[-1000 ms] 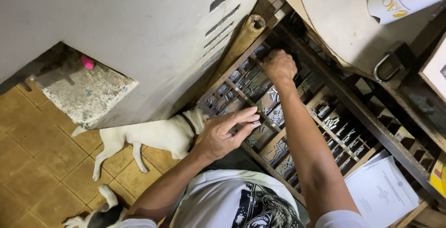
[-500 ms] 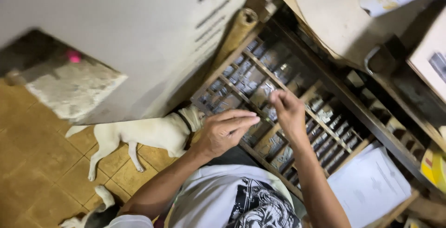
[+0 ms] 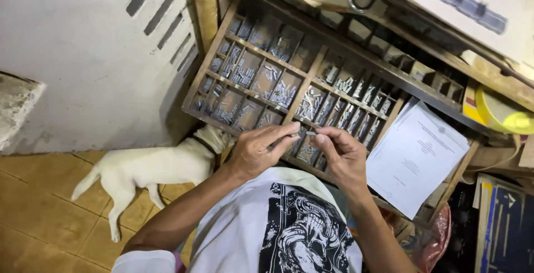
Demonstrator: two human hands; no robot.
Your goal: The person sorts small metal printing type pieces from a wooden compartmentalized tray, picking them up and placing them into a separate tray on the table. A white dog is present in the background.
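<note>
A wooden type case (image 3: 311,78) with many small compartments of grey metal type pieces lies open in front of me. My left hand (image 3: 258,150) is curled near its front edge, holding a small row of metal pieces against the fingers. My right hand (image 3: 342,150) pinches one small metal type piece (image 3: 310,133) between thumb and fingertips, right beside the left hand's fingers. Both hands hover just above the case's near compartments.
A white dog (image 3: 150,167) lies on the tan tiled floor at the left, head under the case. White printed sheets (image 3: 414,156) rest on the case's right side. A yellow bowl-like object (image 3: 503,117) and a wooden roll (image 3: 206,6) sit nearby.
My right hand has drawn back from the far compartments to meet the left hand near my chest. The view has tilted toward the case.
</note>
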